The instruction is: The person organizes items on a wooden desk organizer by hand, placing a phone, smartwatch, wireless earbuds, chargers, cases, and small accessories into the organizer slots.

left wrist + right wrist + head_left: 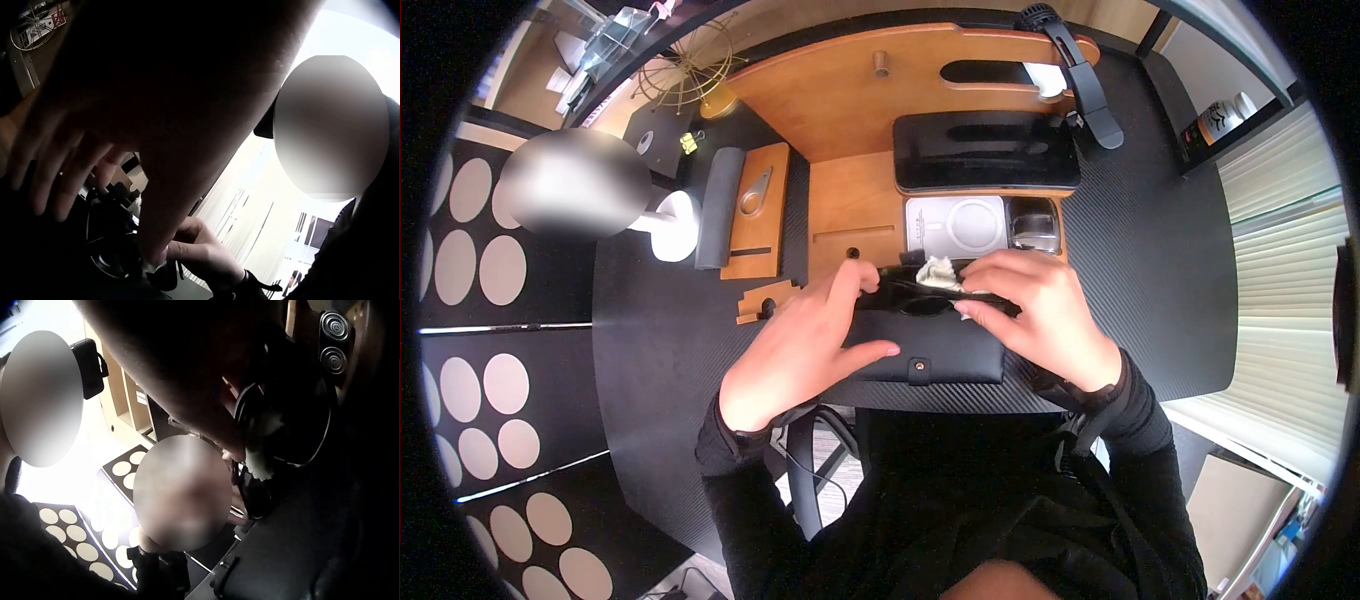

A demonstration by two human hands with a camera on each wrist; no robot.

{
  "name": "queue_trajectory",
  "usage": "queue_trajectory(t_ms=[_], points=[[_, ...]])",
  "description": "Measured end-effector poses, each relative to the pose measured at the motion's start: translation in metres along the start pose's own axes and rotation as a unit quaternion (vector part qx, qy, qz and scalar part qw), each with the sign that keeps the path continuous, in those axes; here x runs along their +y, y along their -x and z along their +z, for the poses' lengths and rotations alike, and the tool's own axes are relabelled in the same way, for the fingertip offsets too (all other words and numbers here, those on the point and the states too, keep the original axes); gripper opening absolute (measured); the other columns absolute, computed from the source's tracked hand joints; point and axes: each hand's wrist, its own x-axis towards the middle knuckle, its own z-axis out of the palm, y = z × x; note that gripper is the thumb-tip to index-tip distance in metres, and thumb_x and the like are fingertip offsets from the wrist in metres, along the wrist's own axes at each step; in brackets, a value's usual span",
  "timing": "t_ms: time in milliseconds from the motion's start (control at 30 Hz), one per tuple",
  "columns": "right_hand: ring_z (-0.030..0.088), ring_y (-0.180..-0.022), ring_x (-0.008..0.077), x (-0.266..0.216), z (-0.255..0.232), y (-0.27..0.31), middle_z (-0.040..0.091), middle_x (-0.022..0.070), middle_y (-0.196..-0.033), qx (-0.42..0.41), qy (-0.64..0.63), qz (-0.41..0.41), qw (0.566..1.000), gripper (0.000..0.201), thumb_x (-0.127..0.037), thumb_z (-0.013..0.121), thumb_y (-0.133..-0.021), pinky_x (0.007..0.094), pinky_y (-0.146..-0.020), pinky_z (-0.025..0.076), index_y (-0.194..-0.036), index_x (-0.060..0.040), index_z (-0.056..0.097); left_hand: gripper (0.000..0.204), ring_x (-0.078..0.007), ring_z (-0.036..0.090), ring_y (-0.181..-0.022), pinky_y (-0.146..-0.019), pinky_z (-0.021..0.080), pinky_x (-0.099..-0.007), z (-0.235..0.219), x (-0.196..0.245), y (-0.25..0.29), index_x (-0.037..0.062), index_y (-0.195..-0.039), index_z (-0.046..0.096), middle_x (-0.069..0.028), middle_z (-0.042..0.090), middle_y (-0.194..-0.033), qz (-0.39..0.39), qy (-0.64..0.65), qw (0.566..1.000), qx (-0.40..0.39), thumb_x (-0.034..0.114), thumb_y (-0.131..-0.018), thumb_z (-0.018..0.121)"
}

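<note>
In the head view, dark-lensed glasses point(927, 305) are held low over the front of the desk, against a crumpled white tissue point(937, 272). My right hand point(1045, 312) pinches the right side of the glasses between thumb and fingers, right beside the tissue. At the other end is my left hand point(795, 345), fingertips by the frame and thumb stretched away from it; the left wrist view shows its fingers point(69, 169) loose. Below the glasses lies a black leather case point(925, 350) with a snap tab. A lens rim point(331, 419) shows in the right wrist view.
A wooden desk organizer point(855, 190) stands behind the hands, bearing a black glossy case point(985, 165), a white charging pad point(975, 225) and a small dark box point(1035, 225). To the left are a grey roll point(720, 205) and a lamp base point(675, 228). Chair and floor lie below the desk edge.
</note>
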Motion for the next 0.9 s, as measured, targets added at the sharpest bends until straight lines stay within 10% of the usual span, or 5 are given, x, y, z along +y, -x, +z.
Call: queue_trajectory(t_ms=[500, 900], points=[[0.067, -0.083, 0.0303, -0.001, 0.000, -0.001, 0.066, 0.0092, -0.093, 0.025, -0.045, 0.049, 0.997, 0.016, -0.017, 0.072, -0.083, 0.0384, -0.071, 0.054, -0.092, -0.0037, 0.067, 0.048, -0.0302, 0.059, -0.098, -0.084, 0.046, -0.0417, 0.006, 0.011, -0.007, 0.0088, -0.117, 0.056, -0.0090, 0.059, -0.100, 0.149, -0.075, 0.983, -0.080, 0.013, -0.074, 0.076], [0.062, -0.094, 0.0300, -0.005, 0.003, -0.003, 0.064, 0.0119, -0.100, -0.079, -0.073, -0.074, 0.992, 0.023, -0.023, 0.066, -0.091, 0.0399, -0.082, 0.051, -0.092, 0.0001, 0.068, 0.022, -0.0245, 0.058, -0.080, -0.069, 0.045, -0.0348, 0.002, 0.004, -0.007, 0.0090, -0.097, 0.070, -0.0030, 0.060, -0.086, 0.220, -0.062, 0.971, 0.073, 0.008, -0.076, 0.073]])
